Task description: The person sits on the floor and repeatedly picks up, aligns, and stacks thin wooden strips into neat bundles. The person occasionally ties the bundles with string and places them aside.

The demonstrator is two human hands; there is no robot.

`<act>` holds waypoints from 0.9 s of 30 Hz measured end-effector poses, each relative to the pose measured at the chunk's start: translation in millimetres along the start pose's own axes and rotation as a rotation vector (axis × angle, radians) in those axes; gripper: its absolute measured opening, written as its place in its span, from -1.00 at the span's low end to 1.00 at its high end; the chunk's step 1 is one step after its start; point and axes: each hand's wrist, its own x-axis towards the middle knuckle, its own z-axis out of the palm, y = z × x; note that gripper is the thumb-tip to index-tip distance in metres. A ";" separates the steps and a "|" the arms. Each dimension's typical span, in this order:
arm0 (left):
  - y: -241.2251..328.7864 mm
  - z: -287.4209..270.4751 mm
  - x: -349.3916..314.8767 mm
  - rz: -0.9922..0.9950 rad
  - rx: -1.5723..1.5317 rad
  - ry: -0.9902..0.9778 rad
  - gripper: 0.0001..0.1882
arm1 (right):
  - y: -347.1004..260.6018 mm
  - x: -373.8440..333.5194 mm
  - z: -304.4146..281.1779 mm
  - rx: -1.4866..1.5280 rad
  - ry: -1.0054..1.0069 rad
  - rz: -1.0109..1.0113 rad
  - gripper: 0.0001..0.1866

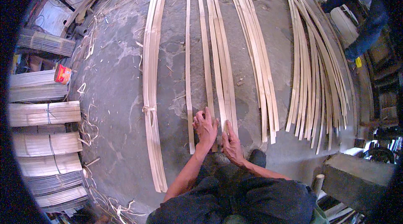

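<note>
Long pale bamboo strips (216, 47) lie lengthwise on the floor in front of me, some side by side and touching. My left hand (205, 130) is over the near part of one strip, its fingers on the left side and its thumb on the right. Just to its right, my right hand (232, 144) has its fingers bent at the near ends of the neighbouring strips. The palms hide part of both grips. A single narrow strip (188, 77) runs apart, left of my left hand. Farther left lies a bundle of strips (152, 64) bound with a thin tie (149, 109).
To the right lie another group of strips (256, 51) and a wide fanned pile (315, 77). Tied stacks of slats (44, 114) line the left side, with a red tub (63, 74) on them. A person's leg (371, 30) shows upper right, a grey block (357, 175) lower right.
</note>
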 end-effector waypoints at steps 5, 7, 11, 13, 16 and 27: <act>-12.8 11.1 2.0 0.046 -0.165 -0.002 -0.26 | 9.1 0.8 13.3 0.125 -0.003 0.059 -0.40; -18.4 13.8 0.2 0.082 -0.225 0.054 -0.26 | 20.8 3.5 10.5 0.018 -0.007 0.035 -0.40; -12.9 0.2 -1.1 0.023 -0.288 -0.009 -0.26 | 10.8 0.9 0.3 -0.069 -0.022 -0.033 -0.40; -0.8 -21.3 3.0 0.060 -0.228 -0.078 -0.27 | -8.9 -2.7 -2.7 -0.123 0.009 -0.146 -0.40; -10.9 -23.4 7.4 0.029 -0.159 0.062 -0.32 | -19.2 4.0 5.1 -0.120 -0.034 -0.306 -0.39; -47.3 -30.5 21.0 -0.137 0.092 0.169 -0.50 | -20.8 22.0 30.6 -0.103 -0.083 -0.076 -0.39</act>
